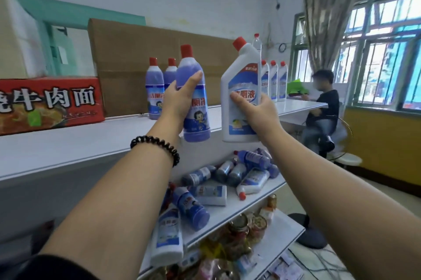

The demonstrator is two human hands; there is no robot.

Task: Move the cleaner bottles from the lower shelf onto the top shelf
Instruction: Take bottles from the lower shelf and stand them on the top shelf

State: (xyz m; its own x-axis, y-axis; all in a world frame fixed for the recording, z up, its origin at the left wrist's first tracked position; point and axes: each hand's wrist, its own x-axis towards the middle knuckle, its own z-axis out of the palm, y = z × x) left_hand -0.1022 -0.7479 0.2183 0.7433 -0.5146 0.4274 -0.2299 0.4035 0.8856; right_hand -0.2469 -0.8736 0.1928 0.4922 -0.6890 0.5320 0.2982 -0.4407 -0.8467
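From the head view, both arms reach forward and up toward the top shelf (68,143). The left hand (180,99), with a black bead bracelet (157,145) on its wrist, is wrapped around the middle of a purple cleaner bottle (198,120) with a red cap, held upright at the shelf's front edge. The right hand (257,108) grips a white cleaner bottle (239,79), thumb across its blue label, also upright and just beside the purple one. Whether either base touches the shelf cannot be told.

Farther back on the top shelf stand two purple bottles (155,90) near each other. To the right is a row of three white bottles (273,79), with a clear bottle (257,43) behind them. A red carton (50,104) sits at the left, with a brown cardboard box (136,56) behind it.

On the lower shelf (257,197) a heap of bottles (227,174), purple and white, lies on its sides. Jars (239,227) crowd the shelf beneath. At the right a seated person (323,106) is by the window.
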